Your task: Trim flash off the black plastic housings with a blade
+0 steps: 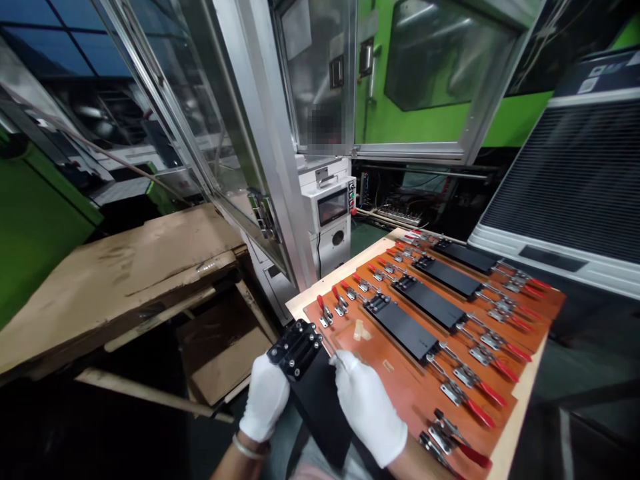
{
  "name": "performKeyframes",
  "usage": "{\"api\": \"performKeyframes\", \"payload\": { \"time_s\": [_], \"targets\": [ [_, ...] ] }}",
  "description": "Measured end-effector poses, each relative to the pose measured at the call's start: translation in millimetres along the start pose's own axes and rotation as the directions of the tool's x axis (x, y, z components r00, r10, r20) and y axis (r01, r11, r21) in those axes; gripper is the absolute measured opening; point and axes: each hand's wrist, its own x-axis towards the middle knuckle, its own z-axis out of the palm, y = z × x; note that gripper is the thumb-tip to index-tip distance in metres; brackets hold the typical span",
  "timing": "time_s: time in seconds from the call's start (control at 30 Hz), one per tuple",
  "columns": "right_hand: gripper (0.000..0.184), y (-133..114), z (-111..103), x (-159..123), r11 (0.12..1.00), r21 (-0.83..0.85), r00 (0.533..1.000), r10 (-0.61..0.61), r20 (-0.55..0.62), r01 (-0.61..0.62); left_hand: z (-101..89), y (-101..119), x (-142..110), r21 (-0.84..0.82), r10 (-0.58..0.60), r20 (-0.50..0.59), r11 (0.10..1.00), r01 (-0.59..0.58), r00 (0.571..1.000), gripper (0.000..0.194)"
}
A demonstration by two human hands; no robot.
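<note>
My left hand [264,401], in a white glove, grips a long flat black panel [320,410] by its far end. That end carries a ribbed block dotted with several round metal fittings. A thin metal rod [327,342] is pinched in my gloved right hand [369,408], its tip close to the block's right side; whether it touches cannot be made out. Beside my right hand lies an orange fixture board [350,333]. Similar black panels [403,325] lie in a row on it, between toggle clamps with red handles [480,393].
A worn cardboard-covered table [125,260] stands to the left. Ahead are a metal-framed glass door [265,120] and a white control box with a screen [333,207]. A large louvred unit [575,173] rises behind the board at right. Green machinery [430,120] fills the back.
</note>
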Motion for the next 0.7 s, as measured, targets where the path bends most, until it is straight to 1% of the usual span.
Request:
{"api": "performKeyframes", "payload": {
  "time_s": [0.03, 0.1, 0.17, 0.27, 0.3, 0.37, 0.4, 0.47, 0.53, 0.6, 0.63, 0.7],
  "targets": [
    [0.038, 0, 1, -1, 1.000, 0.012, 1.000, -0.005, 0.000, 0.005, 0.4, -1, -1, -0.016, -0.016, -0.003, 1.000, 0.016, 1.000, 0.036],
    [0.036, -1, 3, -4, 0.999, 0.042, 0.999, -0.036, 0.031, 0.035, 1.5, -4, -3, 0.010, -0.057, -0.015, 0.998, 0.057, 0.998, 0.035],
    [0.035, -1, 5, -5, 0.997, 0.031, 0.997, -0.067, 0.040, 0.066, 2.1, -5, -4, 0.026, -0.081, -0.012, 0.996, 0.081, 0.997, 0.034],
    [0.036, 5, 5, 1, 0.997, -0.040, 0.998, -0.061, -0.030, 0.059, 1.5, -1, -2, -0.020, -0.060, -0.004, 0.998, 0.060, 0.998, 0.035],
    [0.036, 8, 5, 3, 0.997, -0.044, 0.997, -0.064, -0.050, 0.062, 1.1, 1, -2, -0.044, -0.049, -0.005, 0.998, 0.049, 0.999, 0.036],
    [0.036, 10, 4, 4, 0.996, -0.001, 0.995, -0.086, -0.050, 0.086, 0.9, 4, -1, -0.082, -0.042, -0.002, 0.996, 0.042, 0.999, 0.036],
    [0.036, 9, 3, 3, 0.995, 0.039, 0.995, -0.095, -0.036, 0.096, 1.0, 4, -1, -0.082, -0.048, 0.000, 0.996, 0.047, 0.999, 0.035],
    [0.037, 4, 3, -2, 0.992, 0.092, 0.996, -0.083, 0.009, 0.082, 2.0, 1, -3, -0.028, -0.065, -0.003, 0.997, 0.065, 0.998, 0.033],
    [0.038, -2, 3, -9, 0.993, 0.087, 0.994, -0.082, 0.069, 0.076, 3.2, -4, -5, 0.059, -0.073, -0.024, 0.996, 0.074, 0.997, 0.033],
    [0.039, -7, 1, -13, 0.993, 0.078, 0.986, -0.103, 0.131, 0.093, 4.0, -8, -6, 0.106, -0.065, -0.048, 0.992, 0.070, 0.997, 0.034],
    [0.039, -8, 1, -14, 0.992, 0.082, 0.984, -0.104, 0.147, 0.093, 4.3, -8, -7, 0.106, -0.058, -0.049, 0.992, 0.063, 0.997, 0.035],
    [0.036, -8, 0, -14, 0.994, 0.095, 0.989, -0.066, 0.133, 0.054, 4.4, -7, -6, 0.106, -0.036, -0.033, 0.994, 0.040, 0.999, 0.036]
  ]
}}
